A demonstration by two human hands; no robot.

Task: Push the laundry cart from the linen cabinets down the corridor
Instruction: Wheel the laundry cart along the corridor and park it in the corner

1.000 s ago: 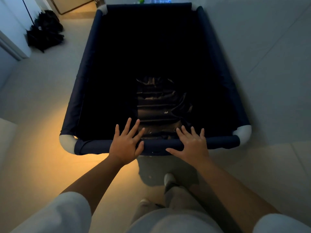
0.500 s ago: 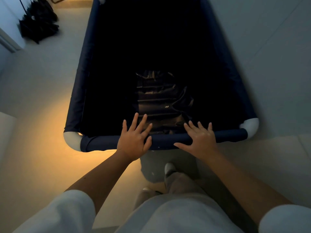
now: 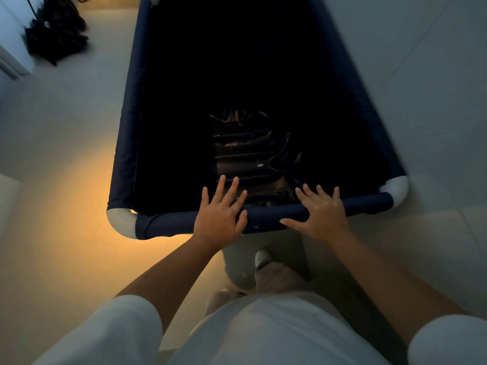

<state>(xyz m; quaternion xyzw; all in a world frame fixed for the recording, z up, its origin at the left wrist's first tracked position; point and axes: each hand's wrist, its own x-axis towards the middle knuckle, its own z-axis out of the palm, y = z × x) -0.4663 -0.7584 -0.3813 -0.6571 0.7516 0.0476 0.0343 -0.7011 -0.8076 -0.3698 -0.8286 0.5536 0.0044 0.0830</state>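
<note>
Head view of the cart [image 3: 129, 127], which stands on the floor [image 3: 52, 133] directly ahead of the person, its open top filling the middle of the frame and its far end cut off by the upper edge. The long axis runs from near to far, away from the body; the near rail [image 3: 271, 216] lies crosswise to it and slants slightly, its right end a little farther than its left. The left hand [image 3: 218, 214] and right hand [image 3: 320, 212] rest palm-down on this rail, one on either side of its middle, fingers spread and straight, reaching over the rail and not curled round it. The left hand sits marginally nearer the body, in keeping with the slant. Dark folded material [image 3: 250, 154] lies in the cart just beyond the fingertips. A black heap [image 3: 56, 35] sits on the floor at far left, well apart from the left rail. Judged from this layout, the push acts along the long axis, and even pressure from both palms should hold the cart straight.
</note>
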